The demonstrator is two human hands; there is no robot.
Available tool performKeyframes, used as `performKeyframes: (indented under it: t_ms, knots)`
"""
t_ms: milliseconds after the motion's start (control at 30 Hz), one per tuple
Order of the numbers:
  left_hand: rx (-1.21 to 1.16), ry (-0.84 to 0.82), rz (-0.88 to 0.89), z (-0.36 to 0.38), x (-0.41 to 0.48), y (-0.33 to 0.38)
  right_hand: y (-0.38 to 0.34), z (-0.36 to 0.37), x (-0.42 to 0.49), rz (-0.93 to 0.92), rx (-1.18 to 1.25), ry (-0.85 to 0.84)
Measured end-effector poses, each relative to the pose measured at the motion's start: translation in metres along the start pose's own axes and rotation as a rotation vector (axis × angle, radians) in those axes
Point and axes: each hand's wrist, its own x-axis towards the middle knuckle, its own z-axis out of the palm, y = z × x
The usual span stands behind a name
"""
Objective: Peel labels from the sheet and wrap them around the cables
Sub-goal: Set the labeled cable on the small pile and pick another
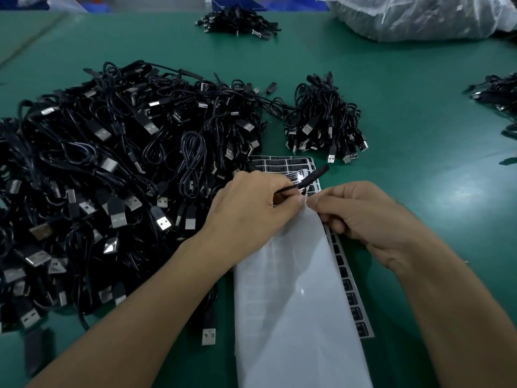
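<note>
My left hand (249,214) pinches a thin black cable (313,177) whose tip points up and right over the label sheet (285,163). A black label (297,176) with white print sticks to the cable just past my fingers. My right hand (361,217) has its fingers curled and pinches the folded-over top edge of the sheet's white backing (291,303), thumb tip against my left thumb. A column of black labels (349,289) shows along the backing's right edge.
A big heap of black USB cables (106,175) fills the left of the green table (419,107). A smaller bundle (324,121) lies behind the sheet, another (237,21) at the far edge, more at the right edge (498,93). A plastic bag (414,15) sits top right.
</note>
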Motion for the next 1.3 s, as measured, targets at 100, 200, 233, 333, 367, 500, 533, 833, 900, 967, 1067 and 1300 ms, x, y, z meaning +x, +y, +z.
performKeyframes:
  t_ms: [100,200,233,333,367,500,533,833,900,967,1067,1300]
  knots:
    - [-0.021,0.048,-0.01,0.001,0.0,0.0,0.002,0.001,0.001,-0.006,-0.068,0.062]
    - [-0.109,0.232,-0.023,-0.004,0.003,0.002,0.006,0.0,0.003,-0.056,-0.221,0.172]
    - [-0.145,0.289,-0.041,-0.008,0.004,0.003,0.007,-0.001,0.002,-0.088,-0.258,0.194]
    - [-0.346,0.388,-0.158,-0.023,0.007,0.004,0.005,-0.001,-0.002,-0.182,-0.308,0.195]
    - [-0.413,0.412,-0.203,-0.029,0.008,0.003,0.004,0.0,-0.003,-0.193,-0.318,0.189]
    - [-0.587,0.44,-0.304,-0.045,0.009,0.002,0.004,0.004,-0.003,-0.161,-0.272,0.208]
    - [-0.584,0.422,-0.298,-0.046,0.008,0.003,0.005,0.004,-0.003,-0.151,-0.248,0.223]
    - [-0.499,0.326,-0.272,-0.054,-0.005,-0.005,0.004,0.007,-0.002,-0.179,-0.201,0.269]
    - [-0.499,0.329,-0.26,-0.052,-0.01,-0.008,0.004,0.014,-0.002,-0.177,-0.245,0.222]
    - [-0.491,0.332,-0.252,-0.047,-0.014,-0.008,0.004,0.02,-0.002,-0.178,-0.29,0.205]
    - [-0.475,0.327,-0.24,-0.038,-0.016,-0.009,0.004,0.022,-0.002,-0.189,-0.315,0.223]
    - [-0.32,0.299,-0.088,-0.027,-0.025,-0.01,-0.001,0.019,-0.007,-0.292,-0.468,0.419]
